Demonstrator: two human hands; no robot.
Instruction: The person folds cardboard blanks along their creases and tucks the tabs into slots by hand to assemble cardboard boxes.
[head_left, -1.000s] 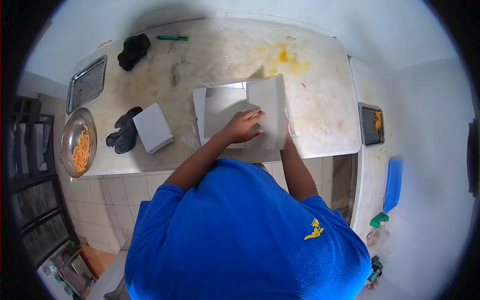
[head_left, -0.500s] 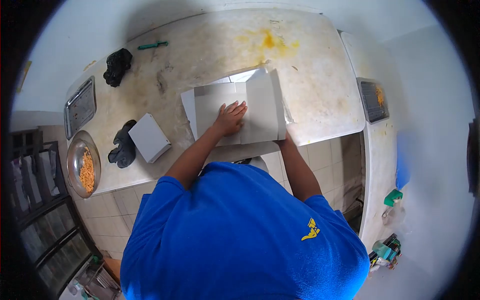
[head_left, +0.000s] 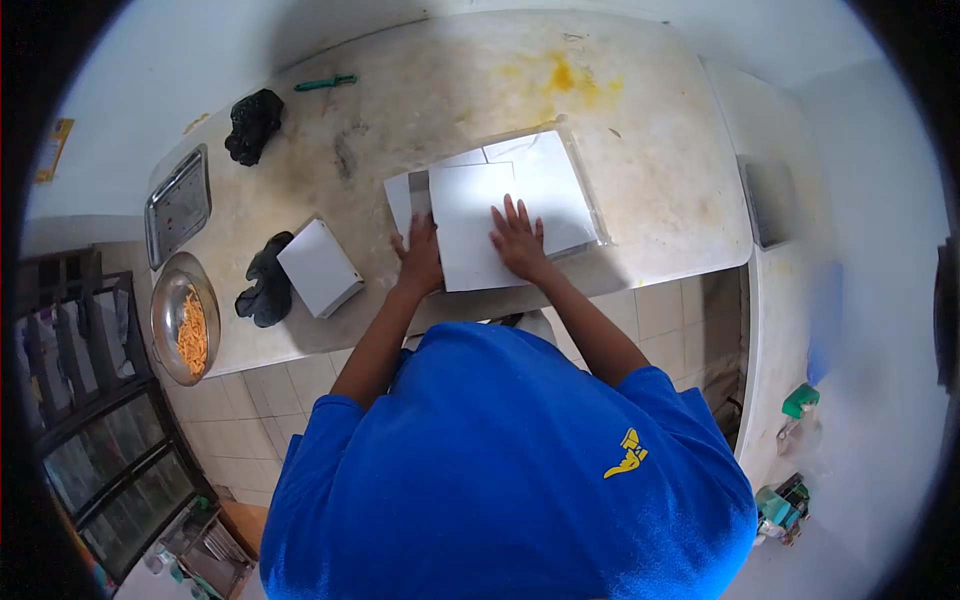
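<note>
A white cardboard sheet (head_left: 474,220), folded over on itself, lies near the table's front edge on top of other flat white card (head_left: 545,185). My left hand (head_left: 420,255) rests with spread fingers at its left edge, beside a narrow grey strip. On the sheet's right part my right hand (head_left: 518,240) lies flat, fingers apart. Further left, a closed white box (head_left: 320,268) leans over a black plastic bag (head_left: 266,282).
A metal bowl (head_left: 163,325) of orange strips and a metal tray (head_left: 178,207) stand at the left. Behind are a crumpled black bag (head_left: 254,126) and a green cutter (head_left: 325,83). Another tray (head_left: 768,203) sits on the right-hand counter.
The cardboard's right flap has folded over to the left, so its white side now shows. My right hand has come from the right edge onto it; my left hand has moved to the left edge.
</note>
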